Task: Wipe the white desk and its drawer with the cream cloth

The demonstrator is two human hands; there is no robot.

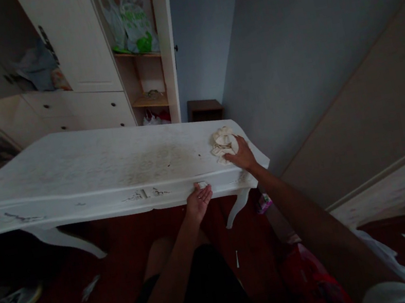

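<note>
A long white table (pixel 72 169) with curved legs and dirty marks on its top stands in front of me. My right hand (pixel 241 156) presses on a crumpled cream cloth (pixel 223 143) near the table's right end, fingers curled over it. My left hand (pixel 198 202) is at the front edge of the table, with its fingers closed around a small drawer knob (pixel 202 185).
A white wardrobe (pixel 70 49) with open shelves holding plastic bags (pixel 129 23) stands behind the table. A small brown stand (pixel 205 109) sits in the corner. Grey wall runs along the right. Scraps lie on the dark red floor (pixel 89 289); a red item (pixel 314 278) is near my right leg.
</note>
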